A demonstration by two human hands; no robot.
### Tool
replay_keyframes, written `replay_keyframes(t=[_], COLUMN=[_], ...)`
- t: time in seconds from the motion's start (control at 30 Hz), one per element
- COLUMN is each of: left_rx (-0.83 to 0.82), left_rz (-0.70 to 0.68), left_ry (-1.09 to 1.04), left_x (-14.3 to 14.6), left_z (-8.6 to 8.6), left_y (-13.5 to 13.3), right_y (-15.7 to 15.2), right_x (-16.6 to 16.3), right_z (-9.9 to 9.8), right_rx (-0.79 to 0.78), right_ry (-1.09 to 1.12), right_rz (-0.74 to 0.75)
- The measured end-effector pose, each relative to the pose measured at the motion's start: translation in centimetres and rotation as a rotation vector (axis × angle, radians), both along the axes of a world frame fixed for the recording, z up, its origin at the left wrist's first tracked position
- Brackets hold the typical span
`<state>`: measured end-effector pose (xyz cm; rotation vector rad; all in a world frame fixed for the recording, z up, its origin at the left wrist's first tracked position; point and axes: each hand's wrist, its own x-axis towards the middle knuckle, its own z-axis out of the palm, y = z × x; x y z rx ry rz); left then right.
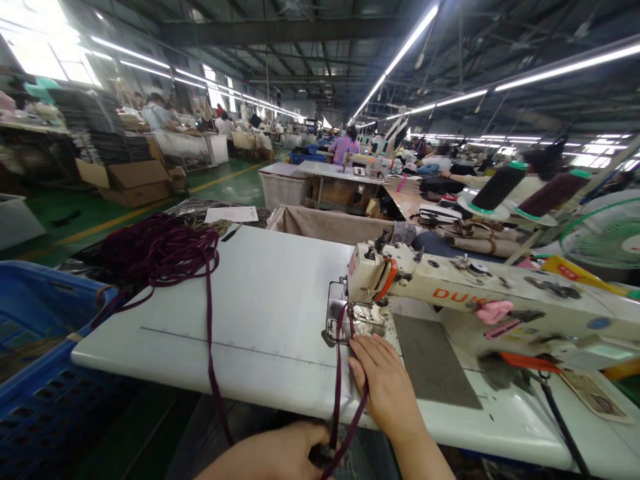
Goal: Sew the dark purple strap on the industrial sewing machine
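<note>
A narrow purple strap (339, 373) runs up from the table's front edge to the presser foot of the sewing machine (435, 280). Its other length passes beneath my right hand (384, 383), whose fingers lie close together, holding it against the table just before the needle area. Below the front edge, my left hand (287, 452) is closed round the strap; a small dark thing shows by its fingers, too unclear to name. From a heap of purple strapping (165, 250) at the table's far left, another length (210, 333) hangs down over the front edge towards my left forearm.
A ruler scale (240, 348) is marked on the white table (280, 280). Left stands a blue plastic basket (55, 400); behind the table is a fabric-lined bin (320, 225). Thread cones (500, 187) and a fan (605, 230) stand right. People work at further tables.
</note>
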<state>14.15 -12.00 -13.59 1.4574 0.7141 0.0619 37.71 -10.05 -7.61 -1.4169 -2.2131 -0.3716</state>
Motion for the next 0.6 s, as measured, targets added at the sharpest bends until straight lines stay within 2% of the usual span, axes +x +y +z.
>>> replay_keyframes(t=[0.13,0.23,0.3,0.47,0.6], left_rx=[-0.321,-0.457,-0.502,-0.611,-0.679], left_rz=[0.137,0.204,0.307,0.665,0.767], left_ry=[-0.264,-0.36,-0.398,-0.458,-0.497], left_x=[1.2,2.0,2.6,4.2,5.3], left_z=[3.8,6.4,7.6,9.1,9.6], left_y=[0.3,1.5,2.9,8.5,13.1], right_y=[0.0,0.0,-0.1,0.0,0.0], right_x=[0.1,0.2,0.2,0.1,0.0], right_z=[0.0,0.0,0.0,-0.2,-0.3], right_rx=[-0.003,0.003,0.012,0.013,0.013], right_ry=[-0.014,-0.011,-0.009,0.006,0.013], right_rz=[0.004,0.006,0.004,0.0,-0.011])
